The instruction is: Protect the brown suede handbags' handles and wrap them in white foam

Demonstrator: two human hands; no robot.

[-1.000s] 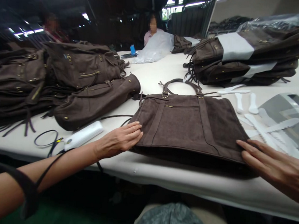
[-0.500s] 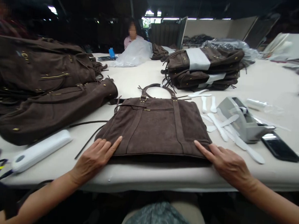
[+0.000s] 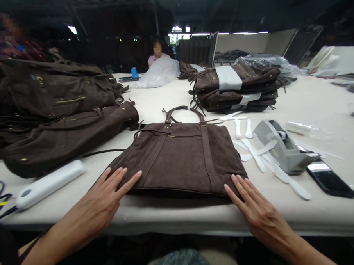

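Observation:
A dark brown suede handbag [image 3: 178, 160] lies flat on the table in front of me, its two looped handles pointing away and its bottom edge towards me. My left hand [image 3: 104, 195] rests on its near left corner, fingers stretched out and spread. On the near right corner lies my right hand [image 3: 256, 206], fingers extended and laid flat on the suede. A thin zip line runs across the upper part of the bag, with a cord beside it.
Brown bags [image 3: 61, 100] are piled at left, behind a white handheld device [image 3: 50, 185] with a cable. Paper-banded bags [image 3: 234, 88] stand stacked behind. White plastic knives [image 3: 254, 153], a grey tape dispenser [image 3: 282, 148] and a phone [image 3: 330, 176] lie at right. A person [image 3: 157, 55] sits across the table.
My fingers have spread and flattened over the bag's near corners, where before mainly the index fingers stretched out on top. The whole view has shifted slightly.

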